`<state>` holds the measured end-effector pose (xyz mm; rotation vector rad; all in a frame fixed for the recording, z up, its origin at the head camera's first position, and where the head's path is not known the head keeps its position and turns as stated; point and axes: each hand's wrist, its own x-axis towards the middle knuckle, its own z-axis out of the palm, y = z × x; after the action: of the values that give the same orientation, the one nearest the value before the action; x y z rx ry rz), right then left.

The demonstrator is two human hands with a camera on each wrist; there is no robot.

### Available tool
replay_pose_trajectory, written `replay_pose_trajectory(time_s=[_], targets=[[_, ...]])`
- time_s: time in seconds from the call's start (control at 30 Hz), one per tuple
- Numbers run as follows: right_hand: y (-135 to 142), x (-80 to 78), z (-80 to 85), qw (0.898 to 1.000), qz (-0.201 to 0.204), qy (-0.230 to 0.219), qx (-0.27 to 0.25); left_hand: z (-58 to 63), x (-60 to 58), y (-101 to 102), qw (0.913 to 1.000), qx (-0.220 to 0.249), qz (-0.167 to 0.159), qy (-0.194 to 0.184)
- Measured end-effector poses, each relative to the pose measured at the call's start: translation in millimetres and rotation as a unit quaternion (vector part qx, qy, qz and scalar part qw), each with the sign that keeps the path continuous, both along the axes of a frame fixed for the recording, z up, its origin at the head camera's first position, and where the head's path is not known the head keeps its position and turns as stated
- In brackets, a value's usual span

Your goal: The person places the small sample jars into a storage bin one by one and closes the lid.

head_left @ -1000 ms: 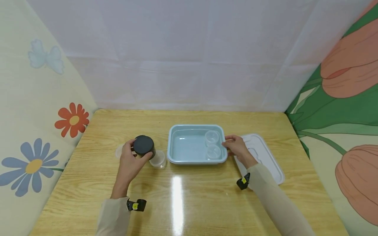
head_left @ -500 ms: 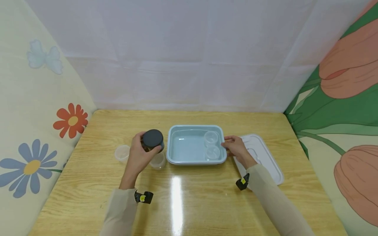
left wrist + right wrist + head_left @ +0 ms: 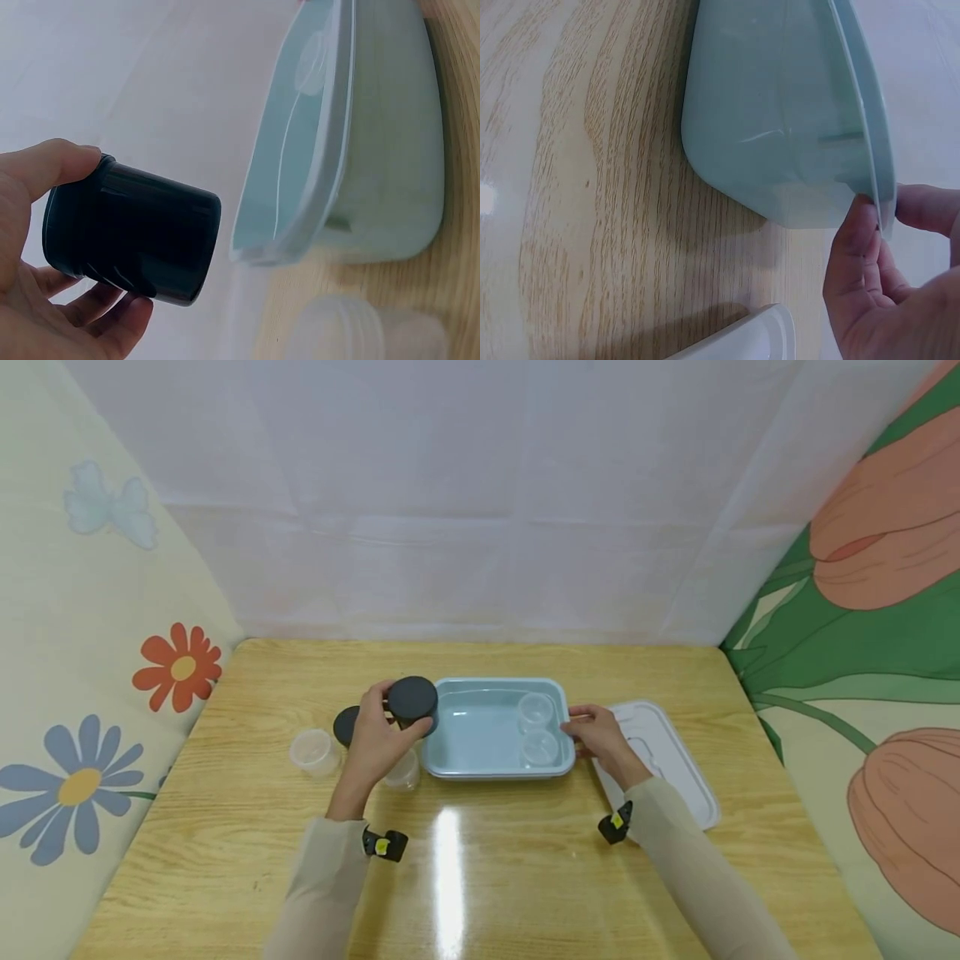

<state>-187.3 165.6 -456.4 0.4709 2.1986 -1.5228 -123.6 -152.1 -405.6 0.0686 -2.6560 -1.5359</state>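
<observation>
My left hand [image 3: 377, 745] grips a black jar [image 3: 412, 700] with a flat round top, thumb on one side and fingers on the other. In the head view the jar overlaps the left rim of a pale blue plastic bin [image 3: 472, 735]; the left wrist view shows it apart from the rim. At the bin's right side, my right hand [image 3: 892, 277] pinches the rim between thumb and fingers. Inside, at the right end, sit two small clear containers, one farther back [image 3: 535, 710] and one nearer me [image 3: 539, 747].
Another black round-topped thing [image 3: 345, 725] stands partly hidden behind my left hand. Two clear containers stand left of the bin, one far left [image 3: 315, 752] and one closer [image 3: 403, 770]. A white lid [image 3: 667, 760] lies right of the bin, partly under my right arm.
My left hand has carried the black jar rightward and slightly away from me, up to the bin's left rim. The other black item has come into view behind it. My right hand has stayed put.
</observation>
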Motion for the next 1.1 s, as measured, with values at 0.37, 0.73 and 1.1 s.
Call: replay_pose_trajectory(time_s=[0.37,0.73,1.1], targets=[[-0.4,0.8,1.4,1.0,-0.002,0.005,-0.002,-6.5,-19.0,19.3,0.9993,0.017,-0.031,-0.014],[-1.1,-0.8,-0.1,1.0,-0.002,0.004,-0.004,-17.9,-36.0,42.1,0.9972,-0.008,-0.06,-0.044],[-1.1,1.1,1.4,1.0,-0.003,0.006,-0.009,-32.9,-45.9,64.3,0.9964,-0.008,-0.077,-0.034]])
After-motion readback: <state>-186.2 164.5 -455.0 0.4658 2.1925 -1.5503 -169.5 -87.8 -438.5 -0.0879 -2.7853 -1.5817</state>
